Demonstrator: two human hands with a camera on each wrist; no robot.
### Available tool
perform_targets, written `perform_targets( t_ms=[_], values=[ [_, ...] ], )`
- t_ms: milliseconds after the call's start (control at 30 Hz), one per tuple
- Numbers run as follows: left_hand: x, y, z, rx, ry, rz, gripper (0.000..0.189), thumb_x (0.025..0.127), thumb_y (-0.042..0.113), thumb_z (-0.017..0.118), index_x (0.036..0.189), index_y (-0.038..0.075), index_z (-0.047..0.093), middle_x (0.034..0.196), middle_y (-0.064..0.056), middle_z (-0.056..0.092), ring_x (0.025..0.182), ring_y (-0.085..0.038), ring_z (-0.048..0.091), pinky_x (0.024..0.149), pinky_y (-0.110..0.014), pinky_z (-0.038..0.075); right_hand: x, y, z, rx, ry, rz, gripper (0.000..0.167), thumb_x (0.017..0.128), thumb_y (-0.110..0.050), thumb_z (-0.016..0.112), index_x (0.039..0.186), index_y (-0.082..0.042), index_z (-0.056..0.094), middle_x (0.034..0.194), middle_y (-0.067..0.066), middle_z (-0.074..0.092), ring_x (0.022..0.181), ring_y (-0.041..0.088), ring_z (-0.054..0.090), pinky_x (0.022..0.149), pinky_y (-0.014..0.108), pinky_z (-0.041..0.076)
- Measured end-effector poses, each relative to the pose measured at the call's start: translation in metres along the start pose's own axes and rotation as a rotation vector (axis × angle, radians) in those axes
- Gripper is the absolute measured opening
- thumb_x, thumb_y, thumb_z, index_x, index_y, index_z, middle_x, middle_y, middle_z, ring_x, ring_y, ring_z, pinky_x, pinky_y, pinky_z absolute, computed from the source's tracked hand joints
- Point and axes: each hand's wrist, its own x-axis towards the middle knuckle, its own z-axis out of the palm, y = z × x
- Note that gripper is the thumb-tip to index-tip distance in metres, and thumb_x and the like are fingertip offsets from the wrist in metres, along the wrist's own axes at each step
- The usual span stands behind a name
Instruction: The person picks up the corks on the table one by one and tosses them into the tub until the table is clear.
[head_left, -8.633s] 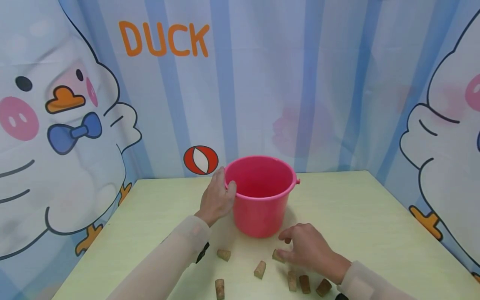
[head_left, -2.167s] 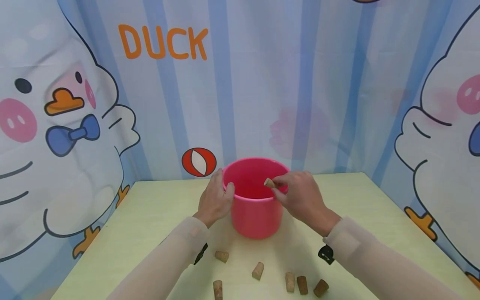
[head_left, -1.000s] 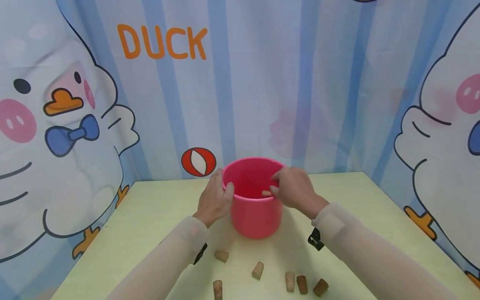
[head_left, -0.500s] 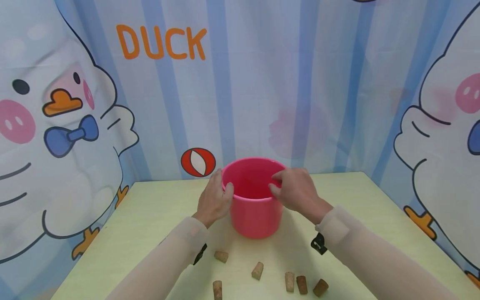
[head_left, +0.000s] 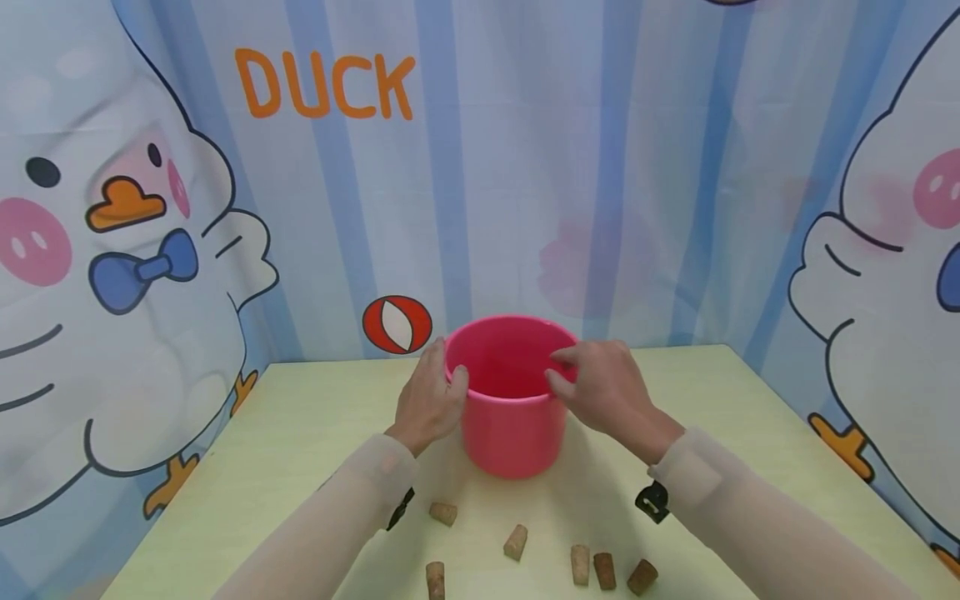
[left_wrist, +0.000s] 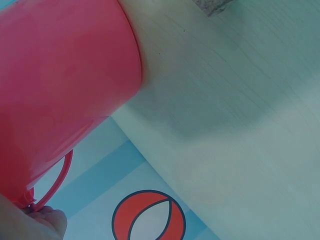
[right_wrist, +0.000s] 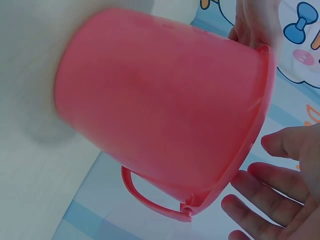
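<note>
A pink plastic bucket (head_left: 513, 437) stands upright toward the back of the table. My left hand (head_left: 429, 402) grips its left rim, thumb toward the front. Over the right rim hovers my right hand (head_left: 611, 393), thumb and fingers apart with nothing between them; the right wrist view shows the relaxed fingers (right_wrist: 270, 195) beside the rim. The bucket's bottom inside is hidden. Several corks lie in front: a tan cork (head_left: 443, 513), another tan one (head_left: 516, 542), a mottled cork (head_left: 436, 580), and to the right a pale cork (head_left: 580, 565) beside darker brown corks (head_left: 604, 571).
The pale yellow table (head_left: 315, 467) ends at a blue striped cloth backdrop (head_left: 517, 167) printed with ducks and a red ball (head_left: 397, 324). The bucket's pink handle (right_wrist: 150, 202) hangs down on its far side.
My right hand picked a cork off the table, brought it over the bucket and let it go inside, then drew back slightly right. My left hand has stayed on the rim.
</note>
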Motion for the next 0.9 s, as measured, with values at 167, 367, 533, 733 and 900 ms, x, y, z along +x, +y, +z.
perform_targets(
  t_ms=[167,367,533,733,900],
  values=[
    [-0.001,0.000,-0.001,0.004,-0.001,0.000,0.075,0.101,0.036,0.054,0.163,0.011,0.020,0.161,-0.008,0.035,0.140,-0.030,0.043,0.099,-0.051,0.054,-0.005,0.001,-0.002,0.034,0.028,-0.024,0.035,0.086,-0.021,0.081,0.116,-0.005,0.078,0.088,0.007,0.077,0.075,0.022,0.069,0.073,0.038,0.059],
    [-0.002,0.000,0.000,0.007,0.007,0.006,0.076,0.100,0.036,0.055,0.163,0.010,0.021,0.161,-0.008,0.036,0.139,-0.031,0.044,0.099,-0.051,0.054,-0.011,-0.001,-0.004,0.041,0.081,-0.072,0.031,0.086,-0.020,0.081,0.113,-0.005,0.079,0.083,0.004,0.075,0.075,0.022,0.068,0.087,0.050,0.051],
    [-0.001,0.000,-0.001,0.008,0.005,0.005,0.076,0.100,0.035,0.054,0.163,0.010,0.021,0.161,-0.009,0.036,0.138,-0.031,0.044,0.098,-0.051,0.055,-0.019,-0.003,-0.005,0.038,0.114,-0.104,0.030,0.084,-0.020,0.083,0.110,-0.006,0.080,0.089,0.006,0.077,0.081,0.024,0.068,0.086,0.049,0.053],
    [-0.001,0.001,-0.002,0.010,0.003,0.012,0.076,0.100,0.035,0.054,0.163,0.010,0.021,0.161,-0.009,0.035,0.139,-0.031,0.043,0.099,-0.051,0.054,-0.030,-0.004,-0.005,0.039,0.146,-0.145,0.026,0.082,-0.019,0.085,0.105,-0.007,0.081,0.091,0.005,0.078,0.084,0.026,0.070,0.087,0.051,0.054],
    [-0.001,0.002,-0.001,0.014,-0.002,0.006,0.077,0.100,0.035,0.055,0.163,0.010,0.020,0.162,-0.009,0.034,0.141,-0.032,0.041,0.100,-0.052,0.053,-0.038,0.000,-0.004,0.040,0.154,-0.186,0.022,0.084,-0.019,0.084,0.103,-0.008,0.082,0.090,0.005,0.078,0.082,0.023,0.070,0.084,0.048,0.052]
  ],
)
